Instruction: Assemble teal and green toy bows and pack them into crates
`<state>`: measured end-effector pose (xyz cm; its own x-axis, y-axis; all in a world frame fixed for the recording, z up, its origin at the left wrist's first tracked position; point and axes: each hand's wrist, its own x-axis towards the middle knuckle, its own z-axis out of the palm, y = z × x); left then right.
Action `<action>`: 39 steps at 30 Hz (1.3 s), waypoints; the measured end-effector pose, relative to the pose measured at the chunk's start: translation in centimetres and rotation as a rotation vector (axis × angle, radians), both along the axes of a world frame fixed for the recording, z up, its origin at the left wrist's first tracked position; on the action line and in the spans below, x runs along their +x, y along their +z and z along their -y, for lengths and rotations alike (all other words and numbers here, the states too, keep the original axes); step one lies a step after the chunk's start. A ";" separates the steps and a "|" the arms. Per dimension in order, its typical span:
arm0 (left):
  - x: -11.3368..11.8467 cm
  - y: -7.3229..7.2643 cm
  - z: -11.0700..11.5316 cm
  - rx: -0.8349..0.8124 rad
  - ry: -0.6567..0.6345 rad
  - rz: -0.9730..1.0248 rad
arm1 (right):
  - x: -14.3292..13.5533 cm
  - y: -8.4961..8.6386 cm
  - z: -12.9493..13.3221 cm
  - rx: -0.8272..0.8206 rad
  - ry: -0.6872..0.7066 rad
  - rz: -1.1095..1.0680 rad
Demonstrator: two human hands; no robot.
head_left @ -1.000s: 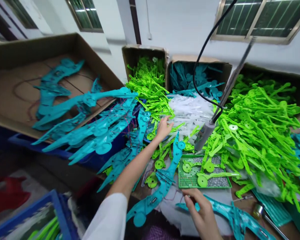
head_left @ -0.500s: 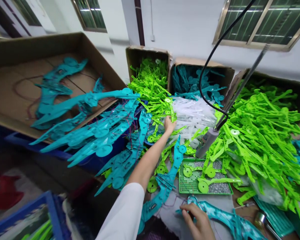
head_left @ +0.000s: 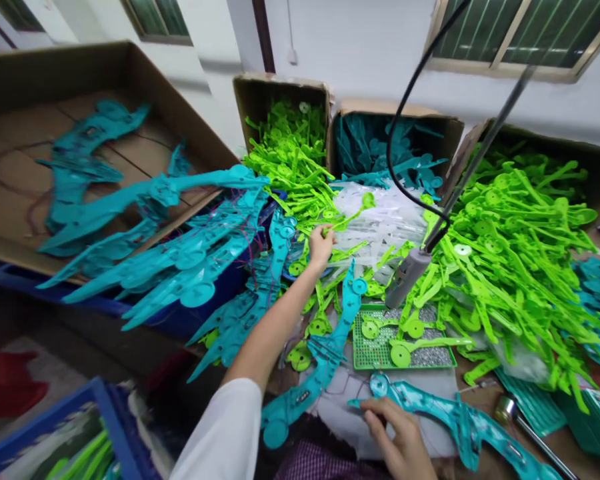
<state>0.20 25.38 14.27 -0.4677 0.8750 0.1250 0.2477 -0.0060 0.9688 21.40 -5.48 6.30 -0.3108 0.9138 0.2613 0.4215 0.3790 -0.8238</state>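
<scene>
Green plastic lever (head_left: 349,215), long-stemmed with a round disc at its far end, is pinched at the near end by the left hand (head_left: 321,243), fingers closed on it, and lifted clear of the green parts heap (head_left: 300,167) at the middle of the bench. Right hand (head_left: 403,443), at the near edge, presses fingers down on a teal curved blade (head_left: 450,417) lying on a white cloth (head_left: 340,407); whether it grips or merely steadies the piece cannot be told. Just beyond the blade sits a green perforated tray (head_left: 380,347) carrying a few green levers. A hanging powered driver (head_left: 405,273), cable looping above, points down near the tray's far edge. Further out: a larger green pile (head_left: 520,253) to the right, teal blades (head_left: 190,267) stacked to the left, cardboard boxes (head_left: 260,100) along the wall. For a clean pick, draw the lever out along its own length so neighbouring stems do not snag, and keep the blade pinned flat.
</scene>
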 end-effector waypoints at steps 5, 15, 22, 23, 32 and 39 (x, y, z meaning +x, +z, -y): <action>-3.6 0.0 10.5 0.403 0.150 0.102 | -1.3 6.7 -0.2 0.114 -0.134 -0.112; -4.0 -1.7 33.4 0.134 0.011 0.273 | -0.3 5.4 -1.1 0.135 -0.022 0.083; 1.2 -8.3 28.9 -0.011 -0.179 -0.206 | 4.6 1.2 1.8 -0.295 -0.235 -0.048; 1.7 -8.9 28.1 -0.035 -0.217 -0.361 | 5.4 1.0 2.3 -0.316 -0.290 -0.082; -0.1 -10.4 24.8 -0.109 -0.362 -0.714 | 7.0 0.7 6.5 -0.587 -0.220 -0.294; -1.7 -9.4 20.7 0.002 -0.068 -0.621 | 6.8 1.3 6.1 -0.578 0.032 -0.163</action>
<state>-1.53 4.64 4.84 -0.2508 0.8997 0.3572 0.7639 -0.0427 0.6440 28.17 -11.55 7.59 -0.3383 0.9128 -0.2287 0.2685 -0.1392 -0.9532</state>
